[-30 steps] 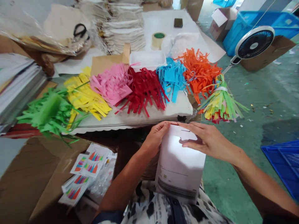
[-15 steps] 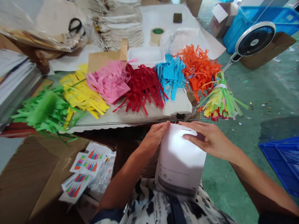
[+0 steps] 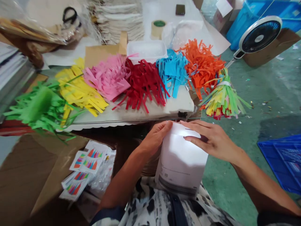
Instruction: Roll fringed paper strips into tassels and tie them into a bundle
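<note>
A white printed card or flat packet [image 3: 181, 163] stands tilted against my lap, with small print and a grey band near its lower end. My left hand [image 3: 156, 136] is closed on its upper left edge, the thumb lying at the corner. At the upper right, my right hand [image 3: 209, 138] grips the same card, its thumb on the front face and its fingers along the top edge. A bright patch of light falls on the card's upper part. Whether it is one sheet or a packet I cannot tell.
Along the table edge lie paper-strip tassels: green [image 3: 39, 106], yellow [image 3: 81, 89], pink [image 3: 107, 73], dark red [image 3: 144, 84], blue [image 3: 172, 70] and orange [image 3: 203, 66]. A mixed-colour tassel [image 3: 224, 97] hangs beside a fan [image 3: 260, 36]. Below left, a carton [image 3: 47, 169] holds printed cards [image 3: 89, 160].
The view has shifted slightly, so the table things sit a little higher. Both hands keep their hold on the card, with the right thumb and fingers barely moved at its top.
</note>
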Demonstrator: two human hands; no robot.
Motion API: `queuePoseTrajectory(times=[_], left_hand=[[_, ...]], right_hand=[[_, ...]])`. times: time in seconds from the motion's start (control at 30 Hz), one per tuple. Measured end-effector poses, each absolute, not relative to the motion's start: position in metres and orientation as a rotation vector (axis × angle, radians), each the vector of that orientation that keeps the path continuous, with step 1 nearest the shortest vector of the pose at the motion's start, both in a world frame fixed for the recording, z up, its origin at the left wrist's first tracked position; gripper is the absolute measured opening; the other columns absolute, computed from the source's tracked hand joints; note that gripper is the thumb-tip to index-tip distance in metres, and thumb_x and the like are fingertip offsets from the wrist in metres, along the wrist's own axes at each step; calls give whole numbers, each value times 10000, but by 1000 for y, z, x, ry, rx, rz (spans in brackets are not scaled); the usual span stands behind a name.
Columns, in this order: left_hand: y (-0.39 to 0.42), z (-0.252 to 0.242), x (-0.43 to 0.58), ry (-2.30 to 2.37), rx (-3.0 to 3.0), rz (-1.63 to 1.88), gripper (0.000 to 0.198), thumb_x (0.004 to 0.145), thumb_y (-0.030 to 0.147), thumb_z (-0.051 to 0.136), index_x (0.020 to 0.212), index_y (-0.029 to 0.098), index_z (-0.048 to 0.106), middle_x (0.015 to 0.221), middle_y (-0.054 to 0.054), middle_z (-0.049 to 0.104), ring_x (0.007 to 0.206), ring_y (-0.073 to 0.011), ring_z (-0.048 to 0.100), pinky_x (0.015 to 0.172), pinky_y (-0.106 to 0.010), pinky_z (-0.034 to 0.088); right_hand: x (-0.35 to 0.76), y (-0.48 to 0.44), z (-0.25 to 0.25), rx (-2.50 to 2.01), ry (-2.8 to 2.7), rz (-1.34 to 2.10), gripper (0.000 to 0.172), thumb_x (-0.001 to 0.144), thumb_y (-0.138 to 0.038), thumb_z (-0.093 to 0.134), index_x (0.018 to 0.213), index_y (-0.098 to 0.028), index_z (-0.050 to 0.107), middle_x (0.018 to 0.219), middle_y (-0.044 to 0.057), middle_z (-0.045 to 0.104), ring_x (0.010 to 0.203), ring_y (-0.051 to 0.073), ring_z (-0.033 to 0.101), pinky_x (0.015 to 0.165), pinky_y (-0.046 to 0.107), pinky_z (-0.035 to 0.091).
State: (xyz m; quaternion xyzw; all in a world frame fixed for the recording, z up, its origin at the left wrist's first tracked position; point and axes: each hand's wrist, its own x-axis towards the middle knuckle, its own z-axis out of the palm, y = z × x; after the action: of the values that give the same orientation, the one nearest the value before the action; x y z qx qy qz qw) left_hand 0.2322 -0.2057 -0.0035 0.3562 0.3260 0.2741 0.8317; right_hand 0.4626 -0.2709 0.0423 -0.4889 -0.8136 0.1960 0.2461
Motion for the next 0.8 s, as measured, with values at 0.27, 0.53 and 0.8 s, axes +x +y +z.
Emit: queuePoseTrajectory(times=[0.27,0.53,0.8], left_hand=[[-213,2,227,618,744,560,588,722,537,932,1142,156,781,946,-75,778,751,-160,680,661,-223,491],[-221,2,219,609,769,424,548,640,229,971,1147,156,776,1034,-63,779,904,-212,707,836,-300,542],[-219,2,213,543,814,327,555,683,246,947,1198,153,762,1047,-74,781,917,-223,710,853,-303,538]], right_hand=[[458,-272,48,-1277,-2066,593,510,991,-238,726,1484,-332,634,1314,51,758,1006,159,760,843,270,635],[461,-271,45,-1228,-2128,516,537,980,-186,732,1498,-268,620,1371,87,740,1202,189,724,1005,316,605],[459,-276,44,-1231,-2085,416,596,954,-178,761,1516,-300,603,1352,85,753,1160,218,744,980,351,624]])
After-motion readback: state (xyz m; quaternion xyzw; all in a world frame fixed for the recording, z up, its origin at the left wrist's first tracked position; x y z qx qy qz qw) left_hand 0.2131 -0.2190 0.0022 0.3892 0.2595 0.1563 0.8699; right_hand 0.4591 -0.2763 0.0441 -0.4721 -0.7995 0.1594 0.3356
